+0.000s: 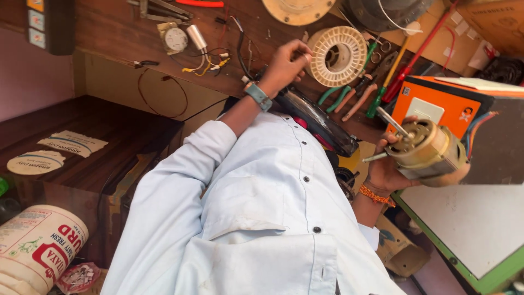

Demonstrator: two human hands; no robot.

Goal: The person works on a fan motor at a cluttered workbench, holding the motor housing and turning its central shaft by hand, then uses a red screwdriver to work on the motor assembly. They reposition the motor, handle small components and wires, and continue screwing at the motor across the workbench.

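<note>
A white buttoned shirt (262, 218) fills the foreground. The right hand (385, 172), an orange thread band at its wrist, has its fingers wrapped around a brass-coloured electric motor with a steel shaft (428, 153), holding it above a green-edged white board (480, 229) and in front of an orange box (436, 104). Farther off, the left hand (286, 65), with a teal-strapped watch on its wrist, reaches onto the dark wooden tabletop (114, 27), its fingers bunched close beside a cream plastic wire spool (338, 54); whether they pinch anything cannot be told. Green-handled pliers (334, 95) lie near the spool.
</note>
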